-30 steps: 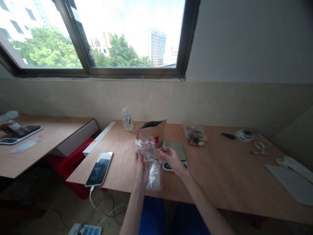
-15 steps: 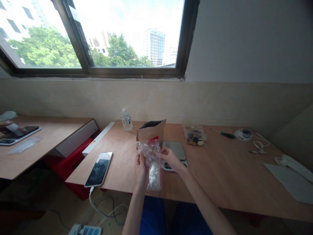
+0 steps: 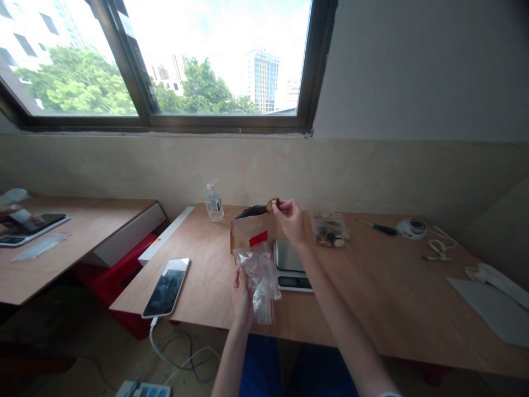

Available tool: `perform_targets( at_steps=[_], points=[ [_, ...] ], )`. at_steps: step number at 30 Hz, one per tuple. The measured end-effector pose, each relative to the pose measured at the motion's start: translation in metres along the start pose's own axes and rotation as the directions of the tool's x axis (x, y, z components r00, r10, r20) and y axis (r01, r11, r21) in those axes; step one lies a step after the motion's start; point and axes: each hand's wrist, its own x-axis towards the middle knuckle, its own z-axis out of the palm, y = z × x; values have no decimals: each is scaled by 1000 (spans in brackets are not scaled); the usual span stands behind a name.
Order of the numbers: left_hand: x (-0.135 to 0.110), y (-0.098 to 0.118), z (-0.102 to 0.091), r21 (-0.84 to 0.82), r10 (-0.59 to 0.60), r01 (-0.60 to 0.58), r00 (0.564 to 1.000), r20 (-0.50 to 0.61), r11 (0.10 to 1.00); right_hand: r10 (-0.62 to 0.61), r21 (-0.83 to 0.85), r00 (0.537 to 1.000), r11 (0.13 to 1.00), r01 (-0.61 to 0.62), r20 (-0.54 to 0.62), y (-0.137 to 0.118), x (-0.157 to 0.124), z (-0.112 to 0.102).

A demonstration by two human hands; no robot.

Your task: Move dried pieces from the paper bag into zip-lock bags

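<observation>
My left hand (image 3: 241, 295) is closed on a clear zip bag (image 3: 258, 267), which hangs limp in front of the paper pouch. Another clear bag (image 3: 262, 309) with a red edge lies below it near the table's front edge. Raised over the right side of the pouch's mouth, my right hand (image 3: 291, 220) pinches a small brown piece (image 3: 271, 205) that looks like a dried mushroom. The brown paper pouch (image 3: 252, 225) stands upright with its dark mouth open and a red patch on its front. Beside it sits a kitchen scale (image 3: 289, 256), partly hidden by my right forearm.
A zip bag of brown, black and pale pieces (image 3: 329, 229) lies behind the scale. A water bottle (image 3: 214, 204) stands at the back. A phone (image 3: 167, 288) on a cable lies left. A screwdriver (image 3: 382, 227), a white round device (image 3: 412, 227) and white sheets (image 3: 491, 309) are right.
My right hand has left the clear bag and moved up to the pouch's mouth, with the brown piece now in its fingers. My left hand keeps hold of the bag, slightly lower.
</observation>
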Motion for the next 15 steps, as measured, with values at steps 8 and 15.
perform_targets(
  at_steps=[8,15],
  points=[
    [1,-7,-7,6,-28,28,1000,-1,1000,-202,-288,889,896,337,411,4,29,17],
    [0,-3,-5,-13,-41,41,999,-8,999,-219,-303,753,819,488,620,-5,25,9]
  ],
)
